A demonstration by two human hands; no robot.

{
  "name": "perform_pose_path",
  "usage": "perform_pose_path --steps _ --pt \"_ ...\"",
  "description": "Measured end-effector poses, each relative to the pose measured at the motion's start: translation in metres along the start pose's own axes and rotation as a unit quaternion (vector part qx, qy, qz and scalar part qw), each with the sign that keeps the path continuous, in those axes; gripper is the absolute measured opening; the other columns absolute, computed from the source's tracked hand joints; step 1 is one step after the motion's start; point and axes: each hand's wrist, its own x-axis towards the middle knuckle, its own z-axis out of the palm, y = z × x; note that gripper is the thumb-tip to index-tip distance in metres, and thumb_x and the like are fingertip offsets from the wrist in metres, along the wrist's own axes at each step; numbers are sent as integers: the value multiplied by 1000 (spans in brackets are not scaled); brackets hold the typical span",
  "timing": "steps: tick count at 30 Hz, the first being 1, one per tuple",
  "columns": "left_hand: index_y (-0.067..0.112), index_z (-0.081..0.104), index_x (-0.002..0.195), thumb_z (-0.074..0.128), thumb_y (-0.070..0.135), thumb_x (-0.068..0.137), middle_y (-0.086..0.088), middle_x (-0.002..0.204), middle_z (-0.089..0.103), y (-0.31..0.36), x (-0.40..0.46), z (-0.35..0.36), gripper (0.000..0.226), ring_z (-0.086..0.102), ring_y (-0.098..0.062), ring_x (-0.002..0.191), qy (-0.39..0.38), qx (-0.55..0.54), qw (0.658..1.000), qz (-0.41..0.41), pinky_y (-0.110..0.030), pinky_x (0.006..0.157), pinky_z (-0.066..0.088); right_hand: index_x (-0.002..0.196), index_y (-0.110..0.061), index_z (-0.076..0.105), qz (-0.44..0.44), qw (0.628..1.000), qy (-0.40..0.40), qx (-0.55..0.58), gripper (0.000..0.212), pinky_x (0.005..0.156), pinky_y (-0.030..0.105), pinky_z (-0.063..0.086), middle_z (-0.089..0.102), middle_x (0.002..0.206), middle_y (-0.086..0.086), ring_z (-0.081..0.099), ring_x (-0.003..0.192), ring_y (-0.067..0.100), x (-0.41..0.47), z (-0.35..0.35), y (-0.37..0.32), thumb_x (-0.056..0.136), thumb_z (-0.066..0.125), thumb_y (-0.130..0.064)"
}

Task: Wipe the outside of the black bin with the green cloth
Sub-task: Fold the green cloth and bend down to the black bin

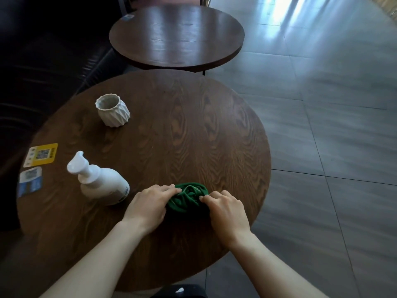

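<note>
The green cloth (189, 195) sits bunched up on the round wooden table (193, 130), near its front edge. My left hand (149, 206) grips the cloth's left side with curled fingers. Pinching the right side is my right hand (225, 209). Between my hands, just under the cloth, is a dark black shape (189, 215); I cannot tell whether it is the bin or shadow. Another black object (180, 292) with a white mark shows at the bottom edge, below the table.
A white pump bottle (103, 186) stands left of my left hand. A white ribbed cup (112, 110) is at the table's back left. Yellow (40, 154) and blue (30, 181) QR stickers lie at the left edge. A second round table (176, 35) stands behind. Grey tiled floor lies to the right.
</note>
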Motion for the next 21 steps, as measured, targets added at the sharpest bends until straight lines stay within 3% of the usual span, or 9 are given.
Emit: perform_pose_path --steps 9,17,21 --pt "36 48 146 56 1 88 15 149 51 15 -40 -92 68 51 -12 130 45 1 999 13 -33 101 48 145 -33 53 2 998 55 -25 49 79 35 57 65 128 -9 60 111 18 -20 -80 -42 102 54 -10" --pt "41 48 143 56 7 86 20 147 52 42 -98 -217 68 50 -10 131 122 22 992 24 -41 103 48 140 -35 56 4 988 141 -59 48 76 36 56 65 124 -10 59 110 21 -60 -201 -106 98 52 -11" --pt "43 49 142 63 10 87 21 145 54 55 -141 -281 65 53 -10 130 179 35 982 43 -35 98 51 139 -35 59 -7 979 191 -76 48 77 39 57 67 123 -9 60 110 23 -93 -267 -146 98 54 -10"
